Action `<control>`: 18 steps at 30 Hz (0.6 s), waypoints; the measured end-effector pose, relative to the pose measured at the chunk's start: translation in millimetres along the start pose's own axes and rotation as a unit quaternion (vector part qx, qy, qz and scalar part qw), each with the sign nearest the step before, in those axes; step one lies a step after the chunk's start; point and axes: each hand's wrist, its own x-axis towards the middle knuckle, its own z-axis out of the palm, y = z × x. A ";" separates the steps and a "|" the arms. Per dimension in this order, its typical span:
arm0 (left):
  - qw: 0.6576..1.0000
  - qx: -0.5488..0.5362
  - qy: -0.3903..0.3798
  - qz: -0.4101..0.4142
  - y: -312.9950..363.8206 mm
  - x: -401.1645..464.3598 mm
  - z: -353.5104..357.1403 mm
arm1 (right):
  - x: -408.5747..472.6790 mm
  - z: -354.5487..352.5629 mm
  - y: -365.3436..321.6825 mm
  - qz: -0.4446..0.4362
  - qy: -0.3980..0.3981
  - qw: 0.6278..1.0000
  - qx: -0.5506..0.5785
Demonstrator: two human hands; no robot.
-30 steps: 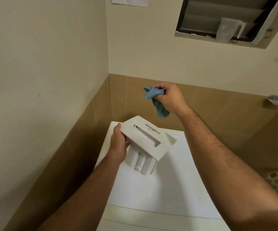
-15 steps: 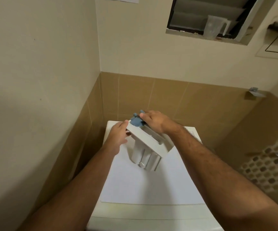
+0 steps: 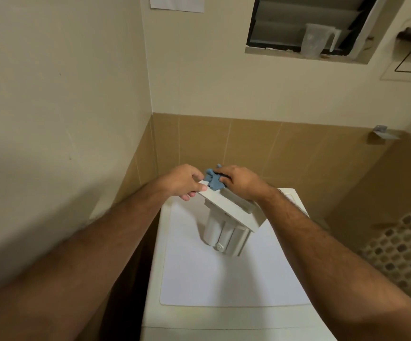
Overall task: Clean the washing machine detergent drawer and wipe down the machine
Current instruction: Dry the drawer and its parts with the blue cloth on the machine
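Observation:
The white detergent drawer (image 3: 226, 225) is held tilted above the white washing machine top (image 3: 211, 279), its front panel facing up and its rounded compartments hanging below. My left hand (image 3: 182, 180) grips the panel's far left corner. My right hand (image 3: 238, 182) holds a bunched blue cloth (image 3: 213, 180) and presses it on the panel's upper face, covering much of that face. Only part of the cloth shows between my two hands.
The machine stands in a corner, a cream wall close on its left and a brown tiled wall behind. A white perforated basket (image 3: 401, 249) is at the right. A clear plastic jug (image 3: 316, 43) stands on the sill of a high window.
My right hand came down with the blue cloth from above onto the drawer's front panel. The drawer stayed in my left hand over the machine top, and the view shifted slightly.

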 end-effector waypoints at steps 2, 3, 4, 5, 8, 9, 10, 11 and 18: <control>1.000 -0.013 -0.014 -0.020 5.2 3.2 -0.3 | -0.1 -2.4 2.0 0.008 -0.005 1.000 -0.028; 0.999 -0.011 -0.023 -0.027 8.0 4.2 -0.9 | -0.1 -4.0 2.2 0.008 -0.008 0.999 -0.040; 0.999 -0.006 -0.029 -0.035 10.4 5.0 -1.4 | -0.2 -5.7 1.9 0.008 -0.010 0.999 -0.049; 0.999 -0.003 -0.031 -0.041 12.3 5.8 -1.6 | -0.6 -7.0 1.6 0.008 -0.014 0.998 -0.055; 0.997 -0.007 -0.023 -0.067 15.5 9.0 -1.5 | -5.4 -9.2 3.6 0.015 -0.026 0.998 -0.060; 0.997 -0.012 -0.017 -0.075 16.7 9.4 -1.2 | -8.3 -9.8 5.1 0.019 -0.027 0.998 -0.062; 0.996 -0.018 -0.008 -0.084 17.1 10.3 -0.1 | -12.4 -10.3 7.0 0.024 -0.029 0.997 -0.063; 0.996 -0.026 0.002 -0.090 17.0 11.4 1.3 | -17.0 -11.1 8.9 0.028 -0.030 0.997 -0.063; 0.995 -0.025 0.044 -0.088 21.8 19.1 9.5 | -56.7 -10.9 27.8 0.042 -0.012 0.998 -0.043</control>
